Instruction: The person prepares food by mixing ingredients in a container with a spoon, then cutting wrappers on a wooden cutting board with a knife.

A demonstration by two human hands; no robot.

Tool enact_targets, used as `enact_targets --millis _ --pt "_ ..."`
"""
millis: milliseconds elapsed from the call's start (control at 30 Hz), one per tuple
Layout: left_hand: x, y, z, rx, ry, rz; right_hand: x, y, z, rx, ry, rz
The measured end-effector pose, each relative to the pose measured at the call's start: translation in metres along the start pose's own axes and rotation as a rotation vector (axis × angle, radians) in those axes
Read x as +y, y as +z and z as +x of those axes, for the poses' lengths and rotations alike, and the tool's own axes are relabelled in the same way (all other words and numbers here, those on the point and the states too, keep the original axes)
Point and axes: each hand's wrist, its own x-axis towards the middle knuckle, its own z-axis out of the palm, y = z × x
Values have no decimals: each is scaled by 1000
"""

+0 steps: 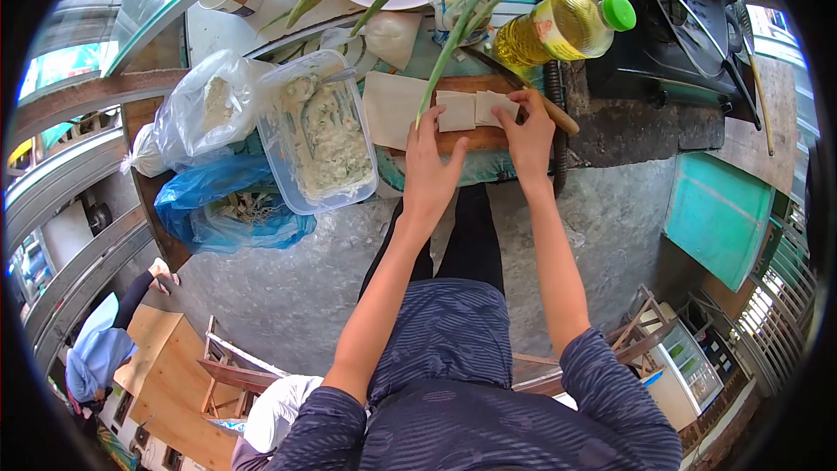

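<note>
A wooden cutting board (479,139) carries two small piles of pale square wrapper sheets, a left pile (456,113) and a right pile (493,110). My left hand (427,166) lies with thumb apart from the fingers, fingertips at the left pile's edge. My right hand (530,141) has its thumb and fingers at the right pile's outer corner, seemingly gripping it. Beyond it lies a knife (558,113) with a wooden handle, its blade partly hidden. A larger pale wrapper sheet (392,105) sits left of the board.
Left stands a plastic tub (370,166) of creamy filling with a spoon, beside a clear bag (209,109) and a blue bag (187,209). An oil bottle (558,30) stands near the black stove (645,61). Long green leaves (453,48) hang over the table. Another person (100,340) is lower left.
</note>
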Motion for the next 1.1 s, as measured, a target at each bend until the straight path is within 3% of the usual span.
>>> enact_targets --millis 100,200,600,700,800,900,1100 --pt "-1 -1 -7 -24 -32 -47 2 -1 -2 -14 28 -6" --pt "-7 2 -10 -36 -76 -148 5 1 -3 53 -109 -103" --pt "0 9 -14 -58 -134 -259 0 -9 -7 50 15 75" --pt "0 13 -13 -68 -125 -271 6 -9 -7 62 -23 42" --pt "1 17 -11 -70 -110 -276 9 -7 -7 151 -225 -9" --pt "3 20 -8 -75 -88 -286 5 -11 -9 126 -240 -49" --pt "2 25 -1 -43 -101 -310 10 -13 -5 -12 -35 124"
